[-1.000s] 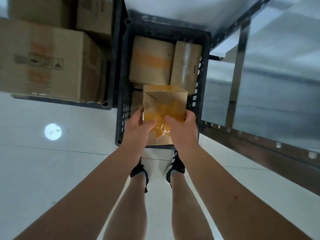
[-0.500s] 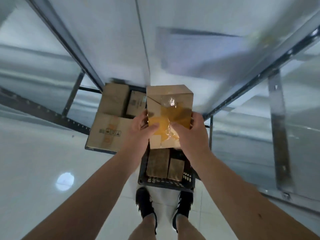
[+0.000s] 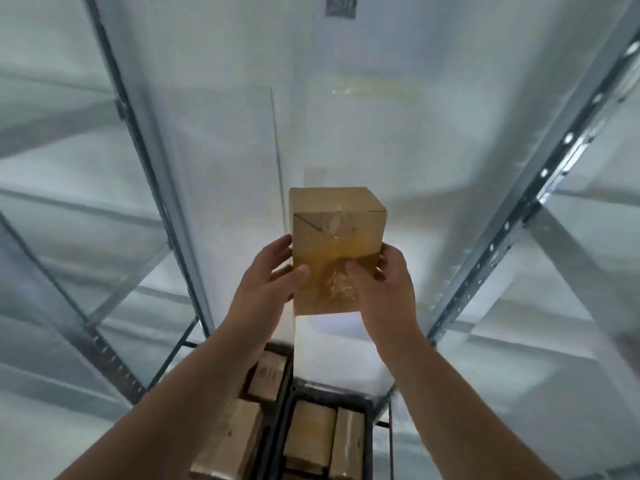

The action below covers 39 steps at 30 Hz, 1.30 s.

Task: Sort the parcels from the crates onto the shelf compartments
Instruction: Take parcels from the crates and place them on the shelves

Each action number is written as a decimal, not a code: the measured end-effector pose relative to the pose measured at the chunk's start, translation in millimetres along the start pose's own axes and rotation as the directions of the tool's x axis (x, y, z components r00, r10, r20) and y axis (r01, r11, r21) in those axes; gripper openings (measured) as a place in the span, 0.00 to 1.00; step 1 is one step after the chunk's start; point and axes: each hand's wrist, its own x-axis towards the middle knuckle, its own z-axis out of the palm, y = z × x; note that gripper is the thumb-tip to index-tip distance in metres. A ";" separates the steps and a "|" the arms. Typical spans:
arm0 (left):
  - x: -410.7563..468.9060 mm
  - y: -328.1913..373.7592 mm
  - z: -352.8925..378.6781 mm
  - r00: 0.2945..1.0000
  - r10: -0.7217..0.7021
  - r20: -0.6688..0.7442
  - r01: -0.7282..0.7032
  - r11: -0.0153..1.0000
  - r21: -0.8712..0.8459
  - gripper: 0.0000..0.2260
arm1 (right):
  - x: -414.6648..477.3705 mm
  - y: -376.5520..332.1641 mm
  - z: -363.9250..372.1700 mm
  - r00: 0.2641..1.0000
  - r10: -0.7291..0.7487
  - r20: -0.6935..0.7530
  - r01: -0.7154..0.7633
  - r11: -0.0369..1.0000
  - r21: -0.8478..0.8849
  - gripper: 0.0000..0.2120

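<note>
A small cardboard parcel [image 3: 337, 233] with yellow tape across its near face is held up in front of the white shelf [image 3: 346, 116]. My left hand [image 3: 270, 275] grips its left side with the thumb on the front. My right hand [image 3: 384, 289] grips the right side, thumb on the crinkled tape. Below, a black crate [image 3: 280, 420] holds other cardboard parcels [image 3: 311, 434]. A larger carton [image 3: 232, 441] lies left of it.
Grey metal shelf uprights [image 3: 145, 174] run on the left and right [image 3: 519, 216], with perforated rails. A thin divider [image 3: 277, 147] splits the white shelf surface into compartments. A grey label [image 3: 341, 5] sits at the top edge.
Both hands lifted the parcel out of the crate and raised it up in front of the shelf. The view tilted up, so the crate now lies at the bottom edge.
</note>
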 end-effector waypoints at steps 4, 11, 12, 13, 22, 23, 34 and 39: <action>0.0 82.2 4.1 0.977 0.207 0.049 -0.207 0.978 -0.015 0.25 | 10.2 -71.2 -15.4 0.975 -0.218 -0.036 0.218 0.976 0.003 0.13; 18.7 202.1 13.8 0.930 0.366 0.026 -0.366 0.931 0.003 0.13 | 23.2 -182.9 -40.2 0.919 -0.383 -0.092 0.388 0.920 0.048 0.14; 21.3 216.7 14.7 0.926 0.378 0.019 -0.378 0.926 0.011 0.15 | 25.0 -197.7 -44.2 0.917 -0.388 -0.094 0.395 0.916 0.073 0.14; 23.4 230.9 15.5 0.919 0.393 0.017 -0.394 0.919 0.020 0.17 | 27.4 -211.4 -48.0 0.914 -0.393 -0.096 0.402 0.910 0.098 0.14; 29.9 303.2 21.3 0.897 0.441 0.026 -0.437 0.895 -0.091 0.29 | 32.8 -290.1 -75.8 0.911 -0.391 -0.130 0.412 0.869 0.276 0.12; 29.3 306.7 22.1 0.898 0.439 0.030 -0.434 0.895 -0.099 0.29 | 32.7 -294.1 -78.2 0.917 -0.381 -0.121 0.400 0.869 0.291 0.12; 25.9 313.9 25.1 0.893 0.449 -0.037 -0.448 0.894 0.014 0.26 | 30.4 -305.4 -84.7 0.980 -0.197 -0.016 0.188 0.902 0.390 0.26; 25.3 308.6 21.5 0.900 0.426 -0.091 -0.435 0.893 -0.118 0.34 | 30.3 -300.9 -84.2 0.983 -0.185 -0.005 0.167 0.873 0.457 0.25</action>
